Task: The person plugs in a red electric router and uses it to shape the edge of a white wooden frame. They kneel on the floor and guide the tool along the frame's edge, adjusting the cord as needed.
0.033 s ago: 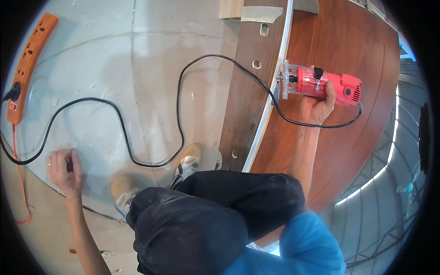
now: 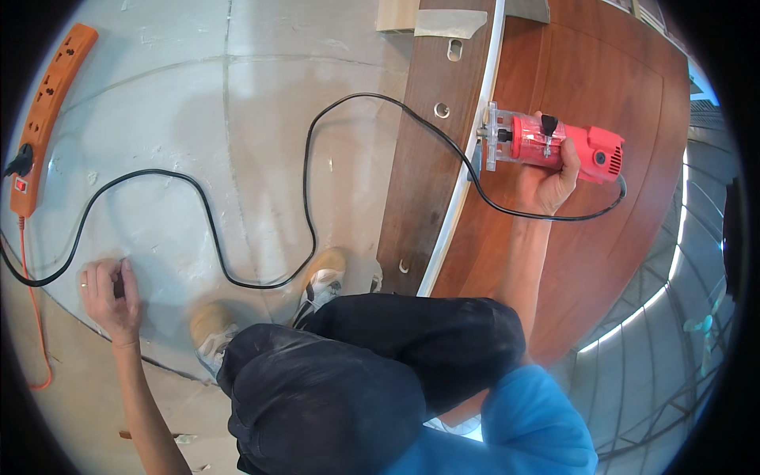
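My right hand [image 2: 548,190] grips a red trim router [image 2: 566,146] by its body, thumb on top. The router lies sideways, its clear base [image 2: 492,137] and bit facing left at the pale edge strip [image 2: 454,214] of a brown wooden door [image 2: 625,87]. I cannot tell whether the base touches the strip. A black cord [image 2: 360,96] runs from the router's rear across the door edge to the floor. At the left, my left hand [image 2: 112,299] is low over the floor, its fingers curled in. A dark spot shows between thumb and fingers; what it is cannot be made out.
An orange power strip [image 2: 55,103] lies far left with a black plug [image 2: 20,161] in it. The door's dark brown side face [image 2: 419,174] has several cut-out holes and a strip of tape [image 2: 451,22]. My shoes [image 2: 214,336] are on the pale floor beside the cord.
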{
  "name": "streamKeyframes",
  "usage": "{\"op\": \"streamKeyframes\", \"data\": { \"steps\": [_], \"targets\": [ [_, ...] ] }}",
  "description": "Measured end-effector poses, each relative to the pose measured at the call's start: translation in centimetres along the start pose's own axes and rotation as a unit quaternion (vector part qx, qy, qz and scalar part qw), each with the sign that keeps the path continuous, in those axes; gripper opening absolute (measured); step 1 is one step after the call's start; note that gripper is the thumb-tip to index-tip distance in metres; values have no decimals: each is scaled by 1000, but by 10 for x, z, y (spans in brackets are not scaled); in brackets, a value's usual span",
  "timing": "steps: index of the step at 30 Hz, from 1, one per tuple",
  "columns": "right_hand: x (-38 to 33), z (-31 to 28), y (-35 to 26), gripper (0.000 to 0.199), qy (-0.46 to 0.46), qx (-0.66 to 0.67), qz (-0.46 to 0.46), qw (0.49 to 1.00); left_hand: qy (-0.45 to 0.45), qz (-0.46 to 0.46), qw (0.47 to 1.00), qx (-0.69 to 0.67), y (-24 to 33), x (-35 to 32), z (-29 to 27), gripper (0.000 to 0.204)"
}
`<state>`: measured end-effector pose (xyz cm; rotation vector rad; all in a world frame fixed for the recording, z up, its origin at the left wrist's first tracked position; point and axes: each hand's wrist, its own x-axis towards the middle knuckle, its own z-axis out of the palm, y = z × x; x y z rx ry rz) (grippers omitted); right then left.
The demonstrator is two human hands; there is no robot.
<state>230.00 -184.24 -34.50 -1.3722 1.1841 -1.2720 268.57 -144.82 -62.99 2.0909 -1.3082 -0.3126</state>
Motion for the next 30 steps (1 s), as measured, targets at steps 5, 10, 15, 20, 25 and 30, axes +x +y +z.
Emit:
{"op": "streamKeyframes", "data": {
  "steps": [5, 10, 15, 20, 25, 30],
  "targets": [
    [7, -3, -1, 49, 9, -10, -13, 1000, 7, 3, 1000, 0, 0, -1, 1, 16],
    [9, -3, -2, 45, -4, -5, -2, 1000, 11, 15, 1000, 2, -1, 0, 0, 17],
    [6, 0, -4, 44, -5, -4, -9, 1000, 22, 17, 1000, 6, 0, 0, 1, 17],
    [4, 3, -2, 44, -1, 1, -15, 1000, 29, 16, 999, 3, -1, -1, 1, 16],
    [4, 2, 1, 44, -11, 4, -25, 1000, 31, 15, 999, 2, -4, -2, 1, 16],
    [1, 0, 4, 47, -13, 2, -40, 999, 20, 2, 1000, 9, -6, -5, 1, 15]
  ]
}}
